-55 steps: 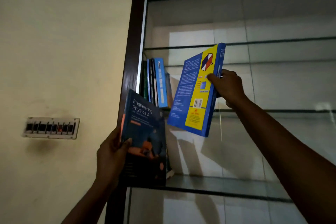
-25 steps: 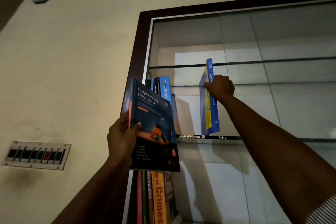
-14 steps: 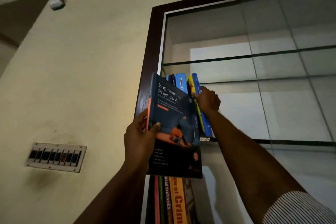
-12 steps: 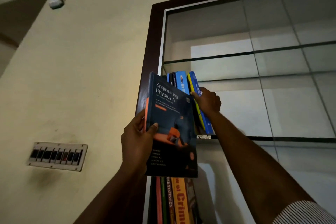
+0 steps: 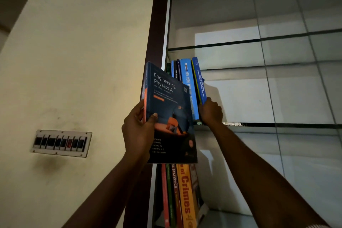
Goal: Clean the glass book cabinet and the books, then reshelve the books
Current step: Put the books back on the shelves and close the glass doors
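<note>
My left hand (image 5: 137,131) grips a dark "Engineering Physics A" book (image 5: 169,109) upright in front of the cabinet's left edge, thumb across its cover. My right hand (image 5: 211,112) is at the foot of the blue and yellow book (image 5: 199,79), fingers curled against its lower spine. That book leans as the rightmost of a short row of blue books (image 5: 186,77) on a glass shelf (image 5: 277,125). The cabinet (image 5: 157,24) has a dark brown frame and several glass shelves.
A lower shelf holds upright books (image 5: 182,194), among them an orange "Crimes" spine and a "Statistics" spine. A switch panel (image 5: 62,143) is on the cream wall to the left. The shelves to the right of the books are bare glass.
My right hand carried the blue and yellow book onto the shelf, stood it up and slid it left against the blue row, then moved down to its base. The left hand kept holding the physics book.
</note>
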